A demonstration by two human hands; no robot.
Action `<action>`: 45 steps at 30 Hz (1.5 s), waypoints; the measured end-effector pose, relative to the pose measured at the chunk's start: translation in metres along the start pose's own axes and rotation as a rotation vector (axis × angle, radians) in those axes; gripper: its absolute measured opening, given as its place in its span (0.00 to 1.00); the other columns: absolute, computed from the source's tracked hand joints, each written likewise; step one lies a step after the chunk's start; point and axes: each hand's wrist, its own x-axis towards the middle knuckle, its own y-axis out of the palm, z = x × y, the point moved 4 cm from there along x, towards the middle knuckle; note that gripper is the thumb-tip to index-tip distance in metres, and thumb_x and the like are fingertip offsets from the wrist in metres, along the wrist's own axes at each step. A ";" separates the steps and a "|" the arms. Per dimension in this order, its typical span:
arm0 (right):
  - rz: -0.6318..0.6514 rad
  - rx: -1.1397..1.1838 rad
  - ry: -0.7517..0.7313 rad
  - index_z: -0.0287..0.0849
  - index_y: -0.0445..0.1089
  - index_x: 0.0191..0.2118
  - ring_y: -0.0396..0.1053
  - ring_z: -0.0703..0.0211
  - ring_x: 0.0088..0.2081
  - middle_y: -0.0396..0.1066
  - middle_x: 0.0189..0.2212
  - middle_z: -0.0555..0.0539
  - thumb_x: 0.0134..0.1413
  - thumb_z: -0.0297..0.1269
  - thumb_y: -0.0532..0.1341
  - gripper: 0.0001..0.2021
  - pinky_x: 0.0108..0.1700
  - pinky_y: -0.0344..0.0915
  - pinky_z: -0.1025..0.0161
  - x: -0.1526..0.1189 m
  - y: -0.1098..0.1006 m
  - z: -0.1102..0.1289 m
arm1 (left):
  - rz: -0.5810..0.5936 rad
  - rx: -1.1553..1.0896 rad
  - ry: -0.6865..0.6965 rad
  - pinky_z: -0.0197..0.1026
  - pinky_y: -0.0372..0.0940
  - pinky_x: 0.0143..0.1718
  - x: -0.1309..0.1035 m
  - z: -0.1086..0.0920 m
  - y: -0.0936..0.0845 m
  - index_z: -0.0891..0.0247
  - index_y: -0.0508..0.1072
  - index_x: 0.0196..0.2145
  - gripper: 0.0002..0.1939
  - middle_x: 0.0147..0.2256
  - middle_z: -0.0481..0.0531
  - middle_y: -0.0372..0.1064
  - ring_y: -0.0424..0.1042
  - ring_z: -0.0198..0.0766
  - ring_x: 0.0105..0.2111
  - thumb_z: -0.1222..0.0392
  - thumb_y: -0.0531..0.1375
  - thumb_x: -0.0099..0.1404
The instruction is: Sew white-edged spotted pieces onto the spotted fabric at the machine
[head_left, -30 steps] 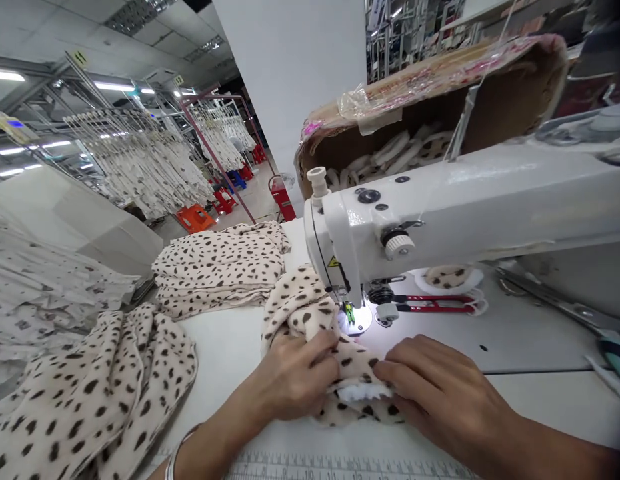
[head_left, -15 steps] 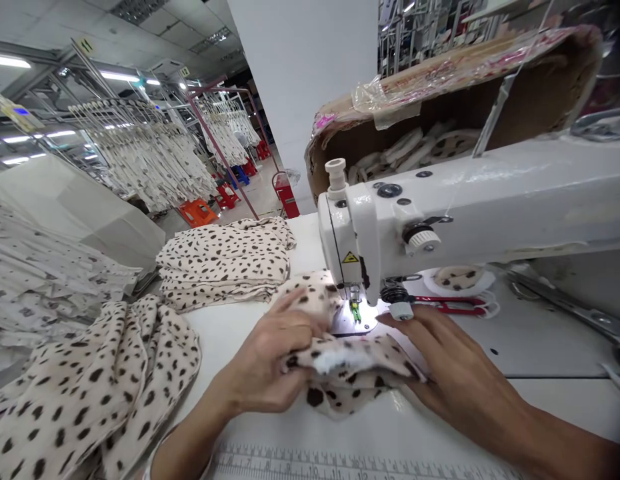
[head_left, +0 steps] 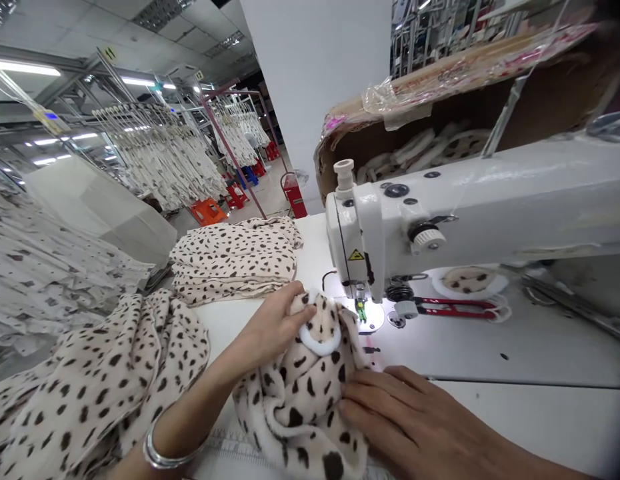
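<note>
Spotted fabric piece (head_left: 303, 390) lies bunched on the desk (head_left: 495, 413), just beside the sewing machine's (head_left: 470, 217) green presser foot (head_left: 361, 311). Left hand (head_left: 273, 331) pinches its upper end, thumb by a white-rimmed patch (head_left: 323, 327). Right hand (head_left: 395, 407) lays fingers on its right side; grip unclear. Likely step: arranging; next move seems to call for aligning an edge.
</note>
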 end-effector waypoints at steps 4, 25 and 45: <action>0.100 0.174 0.055 0.46 0.72 0.37 0.71 0.61 0.36 0.74 0.32 0.49 0.66 0.26 0.49 0.15 0.47 0.67 0.60 -0.009 0.012 -0.005 | 0.068 0.422 0.030 0.41 0.62 0.33 0.011 0.000 -0.011 0.62 0.67 0.36 0.03 0.30 0.50 0.70 0.70 0.44 0.32 0.60 0.55 0.67; -0.113 0.020 0.118 0.42 0.73 0.42 0.72 0.60 0.47 0.76 0.38 0.49 0.68 0.25 0.46 0.17 0.59 0.59 0.58 -0.014 0.018 -0.016 | 0.218 0.375 0.470 0.53 0.56 0.57 -0.008 -0.006 0.049 0.66 0.62 0.60 0.25 0.56 0.59 0.68 0.65 0.49 0.57 0.65 0.52 0.65; -0.043 0.034 0.183 0.39 0.70 0.37 0.70 0.55 0.46 0.73 0.37 0.44 0.61 0.19 0.48 0.15 0.49 0.65 0.56 -0.017 0.016 -0.026 | 0.223 0.217 0.480 0.54 0.62 0.56 0.026 -0.009 0.049 0.66 0.72 0.42 0.11 0.41 0.55 0.72 0.71 0.45 0.45 0.66 0.55 0.62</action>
